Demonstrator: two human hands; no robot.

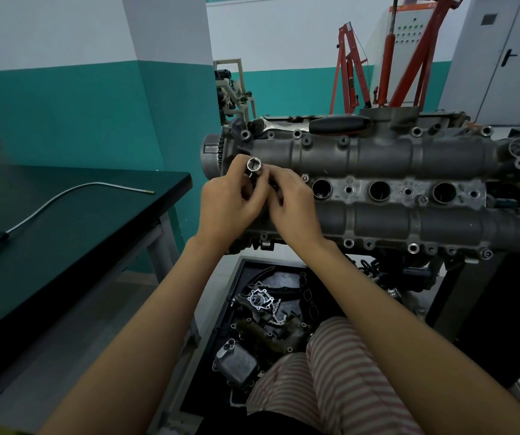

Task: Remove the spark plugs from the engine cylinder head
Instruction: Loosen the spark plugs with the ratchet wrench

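Observation:
The grey engine cylinder head (377, 155) lies across the stand in front of me, with three open spark plug wells (379, 190) showing in its middle strip. My left hand (230, 205) grips a chrome spark plug socket (254, 166), its open end turned up toward me. My right hand (293, 205) meets it from the right, fingertips pinching the lower part of the socket, which they hide. Both hands hover over the left end of the head and cover the leftmost well. A ratchet with a black handle (337, 124) lies on the head's far edge.
A dark workbench (73, 221) stands at left with a flexible metal pick-up tool (64, 196) on it. Below the engine, a black tray (243, 271) holds engine parts and a chain. A red engine hoist (387, 58) stands behind. My striped trouser leg (330, 378) is at bottom.

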